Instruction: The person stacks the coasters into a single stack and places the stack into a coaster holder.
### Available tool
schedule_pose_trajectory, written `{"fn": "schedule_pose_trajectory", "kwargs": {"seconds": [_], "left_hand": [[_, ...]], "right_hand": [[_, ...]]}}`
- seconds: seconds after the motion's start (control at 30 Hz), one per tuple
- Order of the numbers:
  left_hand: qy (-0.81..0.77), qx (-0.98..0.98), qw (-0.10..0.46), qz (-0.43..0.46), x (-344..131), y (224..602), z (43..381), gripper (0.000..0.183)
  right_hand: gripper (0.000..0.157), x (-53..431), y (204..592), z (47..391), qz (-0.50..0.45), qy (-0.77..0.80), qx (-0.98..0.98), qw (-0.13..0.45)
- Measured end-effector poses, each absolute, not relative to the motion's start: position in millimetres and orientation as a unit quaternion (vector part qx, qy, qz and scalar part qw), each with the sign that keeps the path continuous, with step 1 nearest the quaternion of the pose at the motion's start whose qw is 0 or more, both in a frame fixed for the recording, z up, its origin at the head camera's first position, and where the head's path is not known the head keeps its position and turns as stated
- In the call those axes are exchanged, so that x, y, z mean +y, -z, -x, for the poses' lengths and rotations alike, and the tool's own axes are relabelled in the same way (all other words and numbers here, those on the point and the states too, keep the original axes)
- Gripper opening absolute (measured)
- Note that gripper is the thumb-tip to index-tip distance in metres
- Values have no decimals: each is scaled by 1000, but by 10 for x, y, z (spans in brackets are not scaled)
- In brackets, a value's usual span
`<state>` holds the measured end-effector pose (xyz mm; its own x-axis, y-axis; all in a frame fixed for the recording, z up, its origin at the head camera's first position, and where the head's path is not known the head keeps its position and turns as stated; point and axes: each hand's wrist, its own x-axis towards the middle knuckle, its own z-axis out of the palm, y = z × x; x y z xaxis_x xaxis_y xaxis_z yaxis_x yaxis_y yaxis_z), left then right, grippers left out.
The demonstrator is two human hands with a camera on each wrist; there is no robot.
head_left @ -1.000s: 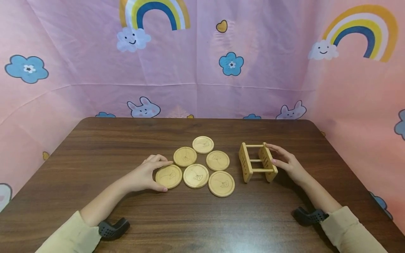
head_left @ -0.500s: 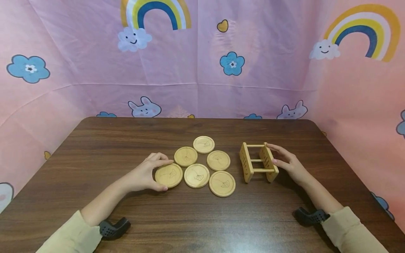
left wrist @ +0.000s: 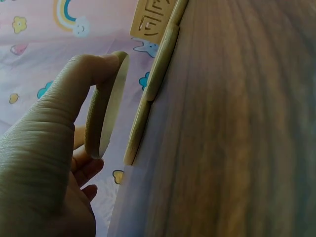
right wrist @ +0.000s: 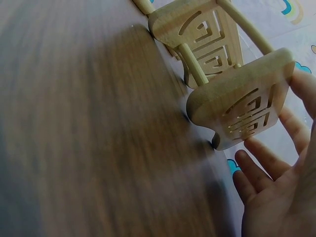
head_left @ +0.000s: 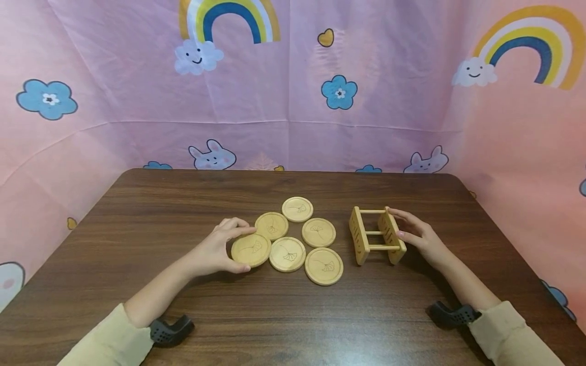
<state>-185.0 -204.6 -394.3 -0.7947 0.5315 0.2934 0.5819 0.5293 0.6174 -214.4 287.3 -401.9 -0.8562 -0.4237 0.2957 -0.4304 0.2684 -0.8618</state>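
Note:
In the head view my left hand [head_left: 218,249] pinches a round pale wooden coaster [head_left: 251,249] by its rim, thumb at the near edge and fingers at the far edge. The left wrist view shows this coaster [left wrist: 101,116] raised and tilted, with a gap to those on the table. Several more coasters, each engraved with a leaf, lie flat to its right, the nearest coaster [head_left: 287,255] beside it. My right hand [head_left: 423,241] touches the right panel of a wooden coaster rack [head_left: 377,247] with thumb and forefinger; its other fingers [right wrist: 261,163] hang loosely beside the panel.
The dark wood-grain table [head_left: 293,315] carries everything. Behind and at both sides hangs a pink and purple cloth [head_left: 256,91] printed with rainbows and flowers. A black band [head_left: 171,330] sits on the left wrist, and a similar black band [head_left: 450,315] on the right.
The left hand has lifted its coaster off the table and moved it slightly away from me, so it now overlaps the neighbouring coasters in view. The right hand and rack stay put.

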Motion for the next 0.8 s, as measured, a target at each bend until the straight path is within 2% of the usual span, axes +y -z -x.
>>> {"fn": "schedule_pose_trajectory", "kwargs": {"seconds": [0.8], "left_hand": [[379,-851,31,361,-1676,3988,1911,78]], "right_hand": [[50,2889,4031,2162,-258,-537,-803,1]]}}
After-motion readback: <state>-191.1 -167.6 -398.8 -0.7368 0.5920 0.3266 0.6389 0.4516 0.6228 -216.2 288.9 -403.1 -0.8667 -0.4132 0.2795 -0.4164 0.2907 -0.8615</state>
